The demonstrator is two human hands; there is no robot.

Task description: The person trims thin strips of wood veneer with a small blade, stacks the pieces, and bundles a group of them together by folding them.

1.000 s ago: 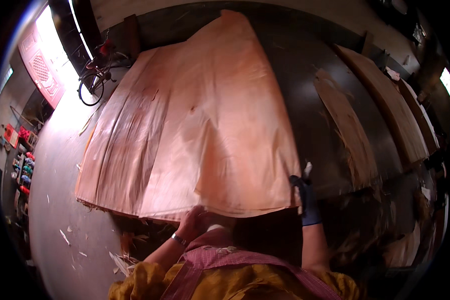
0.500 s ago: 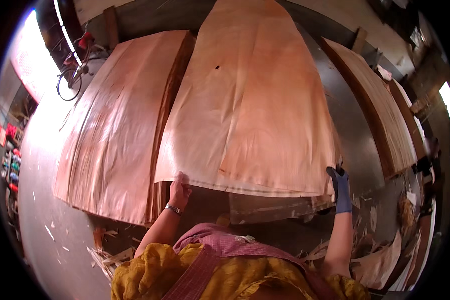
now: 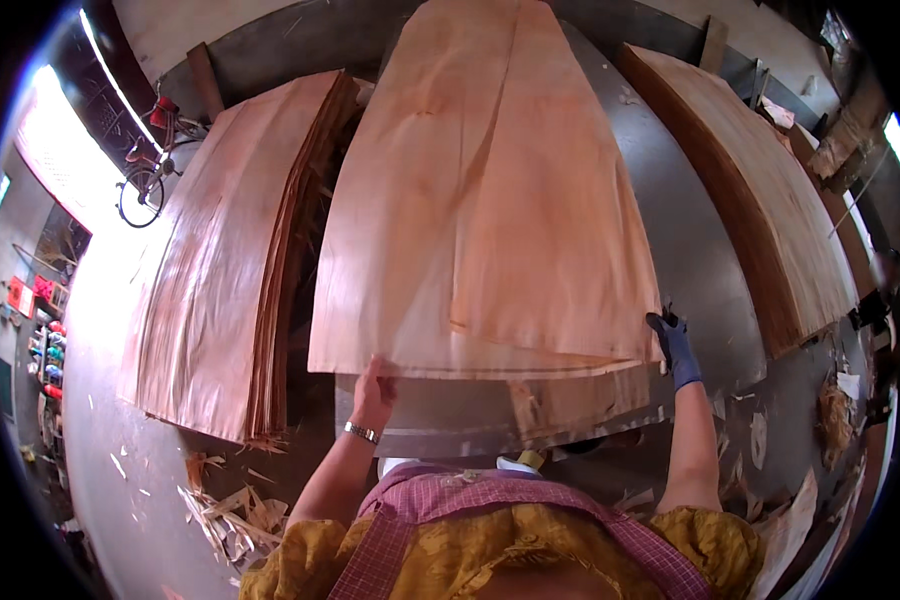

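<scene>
A long, thin wood veneer sheet (image 3: 400,240) stretches away in front of me. A second veneer strip (image 3: 560,220) overlaps along its right side, with a dark seam between. My left hand (image 3: 374,394), bare with a metal-banded watch (image 3: 362,432), pinches the near edge left of the middle. At the near right corner, my right hand (image 3: 678,350), in a blue and dark glove, closes on the edge; its fingertips are partly hidden. Beneath the near edge a smooth grey surface (image 3: 440,415) shows, along with a brownish veneer piece (image 3: 585,405).
A tall veneer stack (image 3: 205,270) stands at the left, another veneer stack (image 3: 760,190) at the right. Wood scraps (image 3: 235,520) litter the floor at lower left. A bicycle (image 3: 142,185) is at the far left, near a bright doorway. More scraps (image 3: 785,530) lie at lower right.
The whole view has shifted, with more gap showing beside the left stack. The sheet's near edge looks straighter, and a dark hole in it no longer shows. Both hands keep their hold.
</scene>
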